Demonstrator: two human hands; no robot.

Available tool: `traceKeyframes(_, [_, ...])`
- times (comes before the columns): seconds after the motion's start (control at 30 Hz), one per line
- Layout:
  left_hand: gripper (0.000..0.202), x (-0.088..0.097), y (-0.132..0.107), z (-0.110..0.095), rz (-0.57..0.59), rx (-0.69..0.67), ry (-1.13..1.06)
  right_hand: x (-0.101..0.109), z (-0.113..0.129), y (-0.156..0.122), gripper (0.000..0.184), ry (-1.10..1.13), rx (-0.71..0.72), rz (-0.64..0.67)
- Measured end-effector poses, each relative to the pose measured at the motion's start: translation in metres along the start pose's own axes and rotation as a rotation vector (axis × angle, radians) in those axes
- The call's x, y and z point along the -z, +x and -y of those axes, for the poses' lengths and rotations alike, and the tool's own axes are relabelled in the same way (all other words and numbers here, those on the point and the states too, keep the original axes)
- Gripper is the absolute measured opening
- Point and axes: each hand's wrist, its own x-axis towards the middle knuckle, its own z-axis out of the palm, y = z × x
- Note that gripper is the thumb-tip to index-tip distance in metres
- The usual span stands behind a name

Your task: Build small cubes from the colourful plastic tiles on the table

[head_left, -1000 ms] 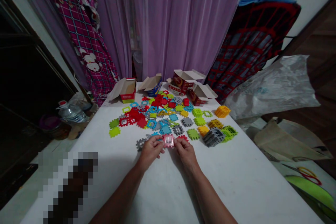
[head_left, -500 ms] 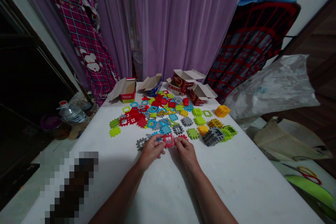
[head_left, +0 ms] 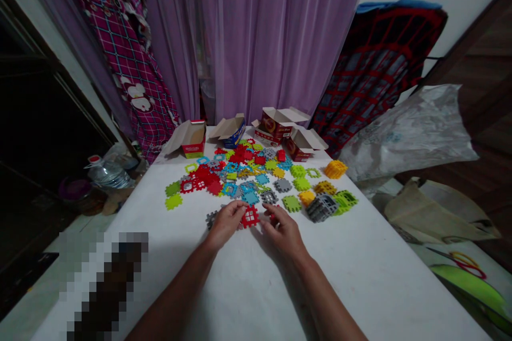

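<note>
My left hand [head_left: 224, 222] pinches a red square grid tile [head_left: 250, 216] by its left edge, just above the white table [head_left: 256, 282]. My right hand [head_left: 283, 230] is right beside the tile, fingers curled over a second red piece [head_left: 273, 217] lying at its fingertips. A grey tile [head_left: 210, 218] lies by my left hand. Beyond both hands spreads a heap of flat interlocking tiles [head_left: 240, 173] in red, blue, green, grey and yellow.
A grey assembled cube [head_left: 322, 207], a green cube [head_left: 346, 200] and a yellow cube [head_left: 335, 169] sit at the right. Several open cardboard boxes [head_left: 280, 123] line the table's far edge before a purple curtain. A water bottle [head_left: 108, 172] stands left of the table.
The red tile has turned from facing the camera to lying tilted lower toward the table. My right hand let go of its right edge and moved onto another red piece.
</note>
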Motion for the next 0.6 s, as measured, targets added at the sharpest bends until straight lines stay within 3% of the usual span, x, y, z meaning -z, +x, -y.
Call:
traceKeyframes(0.1, [0.041,0.0,0.002,0.002,0.054,0.003,0.013,0.007,0.001,-0.003,0.041,-0.151,0.144,0.087])
traceKeyframes(0.2, [0.038,0.0,0.005,0.004,0.092,0.007,0.019,0.008,0.001,-0.009,0.037,-0.267,0.186,0.088])
traceKeyframes(0.4, [0.03,-0.009,0.008,0.008,0.217,-0.025,0.113,0.01,0.001,-0.027,0.024,-0.423,0.053,0.139])
traceKeyframes(0.47, [0.03,-0.011,0.011,0.011,0.164,-0.083,0.156,0.013,-0.003,-0.031,0.024,-0.455,-0.027,0.077])
traceKeyframes(0.6, [0.034,-0.001,0.016,0.019,-0.116,-0.185,0.194,0.021,-0.015,-0.031,0.039,-0.521,-0.265,-0.193])
